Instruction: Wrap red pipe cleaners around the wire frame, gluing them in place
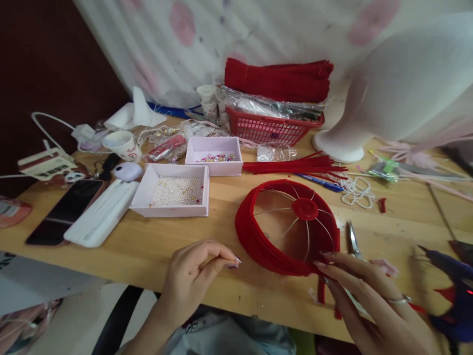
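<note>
A red fuzzy ring-shaped frame (244,227) sits on the table in front of me, with thin wires running from its band to a red round disc (305,209). My right hand (373,291) grips the band's near right edge between thumb and fingers. Red strips (321,290) hang down by that edge, partly behind the fingers. Left of the frame and apart from it, my left hand (201,271) is closed in a pinch, thumb against forefinger. Whatever lies between those fingertips is too small to make out.
Two white boxes hold pearl beads (177,191) and coloured gems (218,157). Scissors (354,239), a blue pen (325,183) and red fuzzy stems (295,165) lie close by. A glue gun (453,286) stands at right. Behind are a red basket (266,129) and a white mannequin stand (338,145).
</note>
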Demonstrator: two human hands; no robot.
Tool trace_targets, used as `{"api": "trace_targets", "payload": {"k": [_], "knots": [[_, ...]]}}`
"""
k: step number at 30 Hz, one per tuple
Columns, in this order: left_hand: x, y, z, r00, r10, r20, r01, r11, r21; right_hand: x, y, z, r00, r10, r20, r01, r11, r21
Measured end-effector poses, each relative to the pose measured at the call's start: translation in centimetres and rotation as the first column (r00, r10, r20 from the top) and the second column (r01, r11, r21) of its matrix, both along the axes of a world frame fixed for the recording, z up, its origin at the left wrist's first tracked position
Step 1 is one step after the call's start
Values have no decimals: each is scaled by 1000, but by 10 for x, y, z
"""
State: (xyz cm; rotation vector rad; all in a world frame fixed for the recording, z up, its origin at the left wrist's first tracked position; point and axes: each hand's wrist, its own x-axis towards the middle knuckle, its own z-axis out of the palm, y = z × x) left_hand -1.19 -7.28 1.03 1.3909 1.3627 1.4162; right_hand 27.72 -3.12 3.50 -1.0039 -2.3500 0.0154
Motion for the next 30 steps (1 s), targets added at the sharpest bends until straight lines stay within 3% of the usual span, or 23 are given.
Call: {"api": "trace_targets", "payload": {"k": [3,7,16,22,27,30], "knots": [[3,-3,-6,992,0,130,11,996,-85,4,0,5,1000,-6,16,6,1000,-5],[9,-6,-12,979,-26,203,42,996,-79,10,-1,7,999,-35,24,35,999,-35],[15,-5,-11,990,-68,127,63,997,48,9,2,9,999,34,4,-34,999,28],[14,-2,-5,997,-77,26,71,982,175,-1,-7,9,999,-31,-25,31,999,23],[19,-6,-10,997,60,-53,-60,998,7,4,-32,10,988,-119,-93,117,993,-26],[23,-9,-15,999,31,-37,-33,997,-73,16,-43,7,961,-248,-125,245,969,-42]]}}
